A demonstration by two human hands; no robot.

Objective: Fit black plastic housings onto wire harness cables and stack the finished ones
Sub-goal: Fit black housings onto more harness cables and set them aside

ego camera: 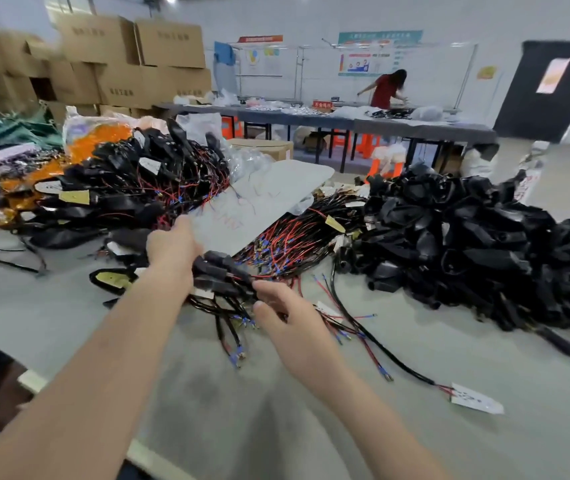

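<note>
Over the middle of the grey table [207,393], the left hand [172,245] is clamped round a bundle of fitted harnesses [222,273], wires dangling. The right hand [290,317] sits at the bundle's 4 o'clock end, fingers bent against the wires, can't tell if they actually pinch. Loose housings [467,244] are heaped at 3 o'clock, bare cables [294,233] at 12, the finished stack [131,181] at 10.

Loose black housings [467,244] heaped at right of desk [207,393]. Red-black harness cables [297,237] piled centre, blue terminals showing. Fitted bundle [222,275] held up, centre. Finished stack [145,174] at left.
</note>
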